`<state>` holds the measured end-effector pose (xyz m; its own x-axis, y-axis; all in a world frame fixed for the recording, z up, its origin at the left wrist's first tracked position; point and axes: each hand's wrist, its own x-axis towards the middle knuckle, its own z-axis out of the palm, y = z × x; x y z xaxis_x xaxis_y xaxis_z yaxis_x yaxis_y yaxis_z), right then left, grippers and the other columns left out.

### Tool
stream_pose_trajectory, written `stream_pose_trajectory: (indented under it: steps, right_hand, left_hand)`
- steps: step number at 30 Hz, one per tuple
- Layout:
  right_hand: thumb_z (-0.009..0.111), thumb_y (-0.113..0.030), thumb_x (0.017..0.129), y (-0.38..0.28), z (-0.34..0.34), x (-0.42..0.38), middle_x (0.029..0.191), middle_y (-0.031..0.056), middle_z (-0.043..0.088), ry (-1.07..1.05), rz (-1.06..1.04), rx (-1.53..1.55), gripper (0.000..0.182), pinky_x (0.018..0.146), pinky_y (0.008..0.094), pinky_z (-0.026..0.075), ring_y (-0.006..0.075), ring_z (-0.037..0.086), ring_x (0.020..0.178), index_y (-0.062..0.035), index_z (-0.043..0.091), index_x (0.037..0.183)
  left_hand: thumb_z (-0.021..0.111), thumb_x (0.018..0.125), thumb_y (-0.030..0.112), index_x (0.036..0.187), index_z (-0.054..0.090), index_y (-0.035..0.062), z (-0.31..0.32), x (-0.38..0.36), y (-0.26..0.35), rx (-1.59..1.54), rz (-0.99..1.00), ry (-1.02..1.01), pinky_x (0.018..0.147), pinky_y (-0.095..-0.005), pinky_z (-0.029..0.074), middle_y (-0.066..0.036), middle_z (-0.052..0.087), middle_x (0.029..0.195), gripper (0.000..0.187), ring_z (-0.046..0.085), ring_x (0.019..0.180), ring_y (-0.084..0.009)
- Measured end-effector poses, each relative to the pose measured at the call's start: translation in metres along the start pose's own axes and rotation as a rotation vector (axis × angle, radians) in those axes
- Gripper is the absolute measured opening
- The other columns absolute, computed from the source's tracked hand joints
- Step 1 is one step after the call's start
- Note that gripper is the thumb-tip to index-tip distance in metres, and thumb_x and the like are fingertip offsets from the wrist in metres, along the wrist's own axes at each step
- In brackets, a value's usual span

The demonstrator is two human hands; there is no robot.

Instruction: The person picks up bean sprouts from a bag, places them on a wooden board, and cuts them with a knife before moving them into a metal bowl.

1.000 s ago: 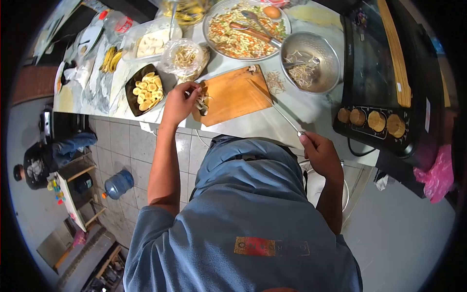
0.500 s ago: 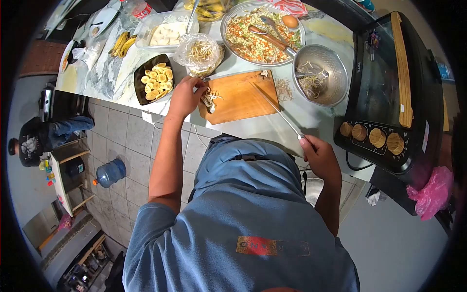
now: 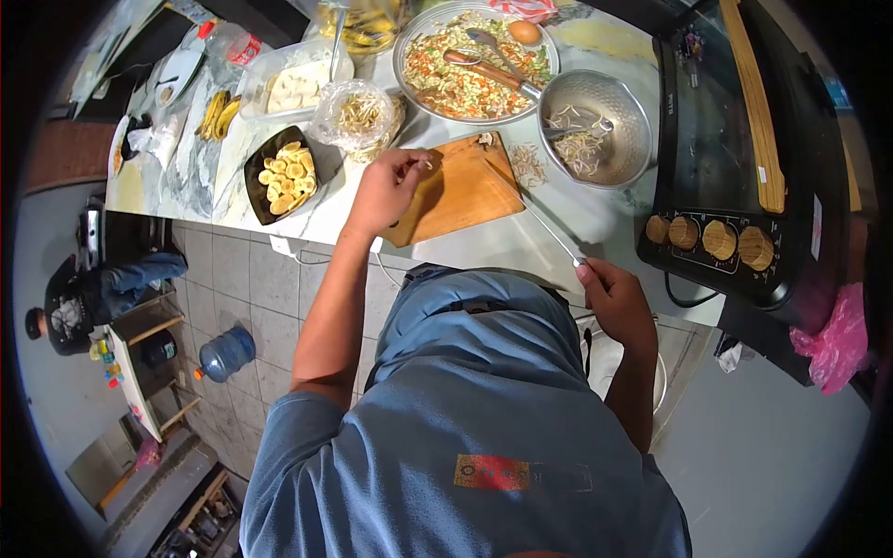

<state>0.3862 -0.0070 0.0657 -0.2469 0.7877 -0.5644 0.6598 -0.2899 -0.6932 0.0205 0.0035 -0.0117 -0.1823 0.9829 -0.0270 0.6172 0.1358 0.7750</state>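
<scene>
My left hand [image 3: 386, 193] hovers over the left side of the wooden cutting board [image 3: 470, 186], thumb and fingers pinched on what looks like a bean sprout; only a pale tip shows. The sprouts at that end of the board are hidden behind the hand. My right hand [image 3: 614, 298] grips the handle of a knife [image 3: 535, 212]. Its long thin blade slants up and left, with the tip over the board. Stringy root trimmings [image 3: 528, 166] lie just right of the board. Past them, a dimpled metal bowl [image 3: 625, 112] holds sprouts and a spoon.
Behind the board are a plastic bag of sprouts [image 3: 358, 116] and a round tray [image 3: 402, 70] of shredded vegetables with tongs and an egg [image 3: 525, 33]. A black bowl of banana slices [image 3: 290, 177] stands left. The toaster oven [image 3: 735, 167] borders the right. Someone [image 3: 88, 298] is far left.
My left hand has moved right and slightly down over the board, away from the sprout bag. The knife stays in nearly the same pose. The whole view has shifted slightly.
</scene>
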Motion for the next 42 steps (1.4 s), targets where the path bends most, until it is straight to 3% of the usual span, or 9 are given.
stream_pose_trajectory:
  steps: [2, 3, 6, 10, 17, 20, 25, 30, 42]
  right_hand:
    - [0.061, -0.037, 0.1, 0.002, -0.001, -0.004, 0.065, 0.0071, 0.062, 0.02, 0.012, -0.011, 0.041, 0.06, 0.0306, 0.047, 0.0115, 0.059, 0.059, -0.0003, 0.07, 0.116]
    - [0.061, -0.037, 0.1, 0.004, -0.001, -0.005, 0.065, 0.0071, 0.062, 0.029, 0.017, -0.006, 0.041, 0.06, 0.0306, 0.047, 0.0115, 0.059, 0.059, -0.0003, 0.07, 0.116]
    - [0.062, -0.037, 0.1, 0.01, 0.0, -0.01, 0.065, 0.0068, 0.062, 0.051, 0.026, 0.036, 0.042, 0.059, 0.0307, 0.046, 0.0116, 0.058, 0.059, 0.0002, 0.07, 0.116]
    - [0.062, -0.038, 0.1, 0.013, 0.0, -0.014, 0.064, 0.0064, 0.061, 0.073, 0.031, 0.047, 0.042, 0.058, 0.0307, 0.045, 0.0113, 0.057, 0.058, -0.0005, 0.071, 0.116]
    - [0.061, -0.038, 0.101, 0.024, 0.0, -0.017, 0.064, 0.0053, 0.061, 0.077, 0.075, 0.075, 0.04, 0.057, 0.0305, 0.044, 0.0104, 0.056, 0.057, -0.0028, 0.071, 0.117]
    - [0.06, -0.038, 0.101, 0.023, 0.001, -0.017, 0.063, 0.0051, 0.06, 0.083, 0.065, 0.086, 0.039, 0.057, 0.0307, 0.044, 0.0104, 0.055, 0.058, -0.0032, 0.071, 0.117]
    - [0.06, -0.038, 0.101, 0.019, -0.003, -0.016, 0.064, 0.0062, 0.062, 0.072, 0.049, 0.06, 0.04, 0.058, 0.031, 0.045, 0.0112, 0.056, 0.058, -0.0027, 0.071, 0.117]
    - [0.06, -0.038, 0.101, 0.017, -0.004, -0.016, 0.065, 0.0069, 0.062, 0.092, 0.019, 0.043, 0.04, 0.058, 0.0314, 0.045, 0.0121, 0.057, 0.058, -0.0021, 0.071, 0.116]
    - [0.06, -0.035, 0.101, 0.015, -0.003, -0.015, 0.065, 0.0076, 0.061, 0.071, 0.019, 0.019, 0.037, 0.059, 0.0324, 0.043, 0.0126, 0.053, 0.059, -0.0018, 0.07, 0.112]
  left_hand:
    - [0.064, 0.099, 0.013, 0.114, 0.071, 0.0014, 0.014, 0.003, 0.001, -0.101, -0.095, -0.091, 0.069, -0.0273, 0.048, -0.006, 0.068, 0.086, 0.02, 0.058, 0.074, -0.0111]
    - [0.066, 0.096, 0.015, 0.109, 0.073, 0.0024, 0.015, 0.004, 0.015, -0.107, -0.109, -0.09, 0.07, -0.0334, 0.052, -0.016, 0.072, 0.091, 0.019, 0.066, 0.074, -0.022]
    - [0.066, 0.096, 0.016, 0.109, 0.072, 0.0014, 0.034, 0.005, 0.014, -0.157, -0.05, -0.105, 0.071, -0.0344, 0.052, -0.017, 0.073, 0.09, 0.021, 0.069, 0.075, -0.0223]
    - [0.069, 0.093, 0.023, 0.105, 0.074, 0.0037, 0.041, 0.007, 0.021, 0.059, -0.044, -0.116, 0.071, -0.0379, 0.054, -0.018, 0.073, 0.089, 0.023, 0.07, 0.077, -0.0315]
    - [0.071, 0.093, 0.025, 0.102, 0.077, 0.0057, 0.024, 0.014, 0.023, 0.307, 0.042, -0.053, 0.07, -0.036, 0.053, -0.016, 0.072, 0.084, 0.022, 0.07, 0.074, -0.0295]
    - [0.067, 0.094, 0.012, 0.11, 0.074, 0.0071, 0.016, 0.019, 0.017, 0.228, 0.09, -0.142, 0.074, -0.0368, 0.054, -0.014, 0.07, 0.098, 0.018, 0.07, 0.085, -0.0298]
    - [0.066, 0.091, 0.005, 0.115, 0.073, 0.0124, 0.016, 0.028, 0.016, 0.222, 0.369, -0.243, 0.08, -0.039, 0.054, -0.01, 0.068, 0.104, 0.026, 0.067, 0.094, -0.0312]
    - [0.072, 0.079, 0.003, 0.112, 0.074, 0.0162, 0.014, 0.034, 0.01, 0.296, 0.583, -0.218, 0.08, -0.0417, 0.054, -0.009, 0.068, 0.096, 0.035, 0.066, 0.091, -0.0309]
    - [0.074, 0.078, 0.004, 0.109, 0.075, 0.0177, 0.015, 0.026, 0.012, 0.262, 0.547, -0.281, 0.083, -0.0401, 0.051, -0.007, 0.063, 0.096, 0.034, 0.063, 0.093, -0.0286]
